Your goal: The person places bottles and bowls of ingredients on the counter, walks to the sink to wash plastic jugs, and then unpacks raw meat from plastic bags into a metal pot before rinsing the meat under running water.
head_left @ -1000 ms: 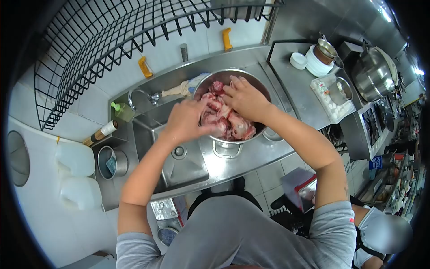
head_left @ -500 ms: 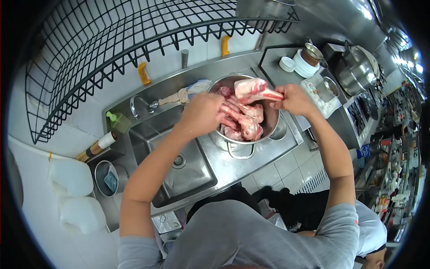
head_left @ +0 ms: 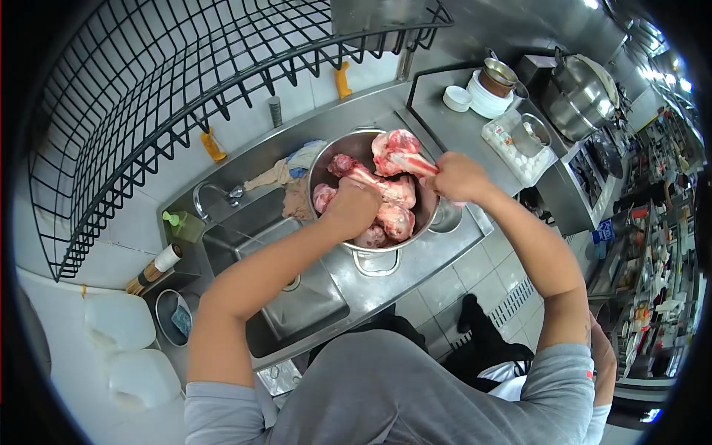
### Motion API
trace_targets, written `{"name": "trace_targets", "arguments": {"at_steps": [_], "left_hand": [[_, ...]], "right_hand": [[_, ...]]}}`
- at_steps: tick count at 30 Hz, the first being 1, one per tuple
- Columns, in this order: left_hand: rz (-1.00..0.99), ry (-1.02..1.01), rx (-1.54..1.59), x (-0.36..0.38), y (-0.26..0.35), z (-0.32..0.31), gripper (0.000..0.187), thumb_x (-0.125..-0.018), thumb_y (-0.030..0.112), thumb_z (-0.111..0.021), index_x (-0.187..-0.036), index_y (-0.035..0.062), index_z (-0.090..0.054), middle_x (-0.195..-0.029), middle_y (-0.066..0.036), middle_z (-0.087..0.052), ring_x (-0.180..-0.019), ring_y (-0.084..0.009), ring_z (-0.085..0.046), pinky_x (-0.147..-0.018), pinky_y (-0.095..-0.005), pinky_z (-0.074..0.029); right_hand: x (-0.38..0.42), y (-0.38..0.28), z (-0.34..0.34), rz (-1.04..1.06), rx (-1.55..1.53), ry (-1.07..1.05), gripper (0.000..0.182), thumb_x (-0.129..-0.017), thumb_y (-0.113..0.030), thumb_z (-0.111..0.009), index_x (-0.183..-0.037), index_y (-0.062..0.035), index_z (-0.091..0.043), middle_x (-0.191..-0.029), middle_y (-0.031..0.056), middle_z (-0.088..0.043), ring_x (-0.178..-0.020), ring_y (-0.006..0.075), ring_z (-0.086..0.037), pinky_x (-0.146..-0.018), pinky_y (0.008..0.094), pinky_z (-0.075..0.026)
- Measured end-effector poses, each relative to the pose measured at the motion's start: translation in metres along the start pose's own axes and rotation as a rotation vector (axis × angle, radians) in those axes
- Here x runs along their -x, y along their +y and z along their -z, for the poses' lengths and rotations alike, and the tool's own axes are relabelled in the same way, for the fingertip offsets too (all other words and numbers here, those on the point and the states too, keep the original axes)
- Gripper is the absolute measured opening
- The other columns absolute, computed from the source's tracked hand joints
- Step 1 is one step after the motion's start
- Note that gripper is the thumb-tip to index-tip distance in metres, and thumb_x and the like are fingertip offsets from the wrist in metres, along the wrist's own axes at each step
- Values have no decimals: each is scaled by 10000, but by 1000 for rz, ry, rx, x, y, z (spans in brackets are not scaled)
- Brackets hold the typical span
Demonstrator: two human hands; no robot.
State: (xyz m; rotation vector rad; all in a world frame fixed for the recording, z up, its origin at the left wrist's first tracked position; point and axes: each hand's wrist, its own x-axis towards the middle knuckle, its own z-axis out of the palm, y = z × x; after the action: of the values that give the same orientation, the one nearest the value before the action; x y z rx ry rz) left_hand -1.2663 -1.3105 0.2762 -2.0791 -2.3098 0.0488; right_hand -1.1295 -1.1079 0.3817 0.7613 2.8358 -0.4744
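Note:
A large steel pot (head_left: 320, 165) full of raw meat bones stands on the counter right of the sink. My right hand (head_left: 458, 179) is closed round the narrow end of one bone (head_left: 396, 151), whose thick end rests over the pot's upper right rim. Inside the pot, my left hand (head_left: 354, 211) is closed round a second bone (head_left: 393, 190) that lies among the others. Its fingertips are partly hidden by the hand itself.
The sink basin (head_left: 297, 315) and tap (head_left: 215, 196) are left of the pot, with cloths (head_left: 285, 174) behind. A black wire rack (head_left: 245, 72) hangs above. Plates (head_left: 487, 100) and a white tray (head_left: 528, 165) stand at the right. Another person's arm (head_left: 603, 356) shows at lower right.
My left hand has moved lower into the pot, onto the bones. The bone in my right hand has tilted, its thick end now upper left. The view has shifted, and the person at lower right has moved.

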Motion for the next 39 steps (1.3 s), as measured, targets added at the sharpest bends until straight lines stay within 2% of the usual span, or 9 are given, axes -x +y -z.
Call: {"name": "trace_targets", "arguments": {"at_steps": [6,9,14,17,18,21,27,32,39], "left_hand": [[116,-452,226,-20,-15,64,351,-790,184,-709,-1083,-5,-664,-1015,-210,-710,-927,-403,-714,-775,-510,-575],[126,1,122,-31,-52,50,355,-791,193,-728,-1089,8,-675,-1012,-196,-719,-960,-376,-701,-815,-495,-548],[161,16,-103,-43,-69,6,308,-766,151,-716,-1055,45,-702,-983,-147,-729,-956,-324,-696,-863,-460,-512],[165,-135,-78,-40,-59,31,241,-740,139,-712,-968,61,-731,-953,-143,-726,-946,-315,-695,-861,-462,-510],[173,-218,-55,-37,-58,42,218,-731,136,-712,-935,66,-740,-944,-145,-725,-943,-315,-695,-856,-466,-512],[170,-80,-4,-21,-64,34,134,-736,130,-699,-835,67,-765,-936,-151,-745,-921,-304,-719,-840,-452,-537],[219,69,187,-2,-69,26,129,-757,80,-686,-863,25,-735,-880,-200,-721,-888,-370,-714,-787,-480,-570],[232,-44,228,-5,-69,24,154,-765,58,-661,-900,53,-734,-895,-204,-726,-885,-381,-718,-783,-496,-577],[241,10,252,-4,-69,23,159,-762,44,-649,-895,53,-735,-909,-204,-724,-896,-395,-710,-798,-502,-574]], "right_hand": [[-31,-20,-2,-28,96,-114,433,-837,-384,-713,-972,25,-764,-1021,226,-739,-947,379,-727,-856,465,-566],[-32,-39,-1,25,212,-176,343,-863,-283,-665,-1008,11,-766,-1040,230,-737,-973,385,-725,-869,462,-570],[-45,-64,-18,234,315,-217,258,-881,-122,-576,-1000,-7,-773,-1065,251,-729,-1024,403,-714,-880,462,-572],[-72,-49,-79,168,120,33,289,-861,-204,-602,-927,22,-770,-987,271,-728,-963,389,-724,-858,478,-569],[-77,-42,-96,208,272,-178,302,-876,-193,-576,-920,41,-763,-993,305,-713,-987,395,-718,-893,480,-559],[-60,-42,-112,76,-9,-72,365,-912,-274,-596,-1000,50,-740,-1048,285,-713,-1019,410,-705,-907,489,-552],[-24,-99,-19,-32,-83,-88,474,-887,-390,-684,-1097,34,-713,-1161,271,-699,-1087,391,-692,-933,470,-554],[-65,-86,-60,42,104,-57,501,-795,-279,-724,-1132,88,-673,-1159,274,-699,-1120,391,-682,-974,435,-542],[-113,-37,-59,36,-188,-185,415,-833,-226,-682,-1059,121,-698,-1139,337,-676,-1076,425,-683,-914,448,-538]]}}
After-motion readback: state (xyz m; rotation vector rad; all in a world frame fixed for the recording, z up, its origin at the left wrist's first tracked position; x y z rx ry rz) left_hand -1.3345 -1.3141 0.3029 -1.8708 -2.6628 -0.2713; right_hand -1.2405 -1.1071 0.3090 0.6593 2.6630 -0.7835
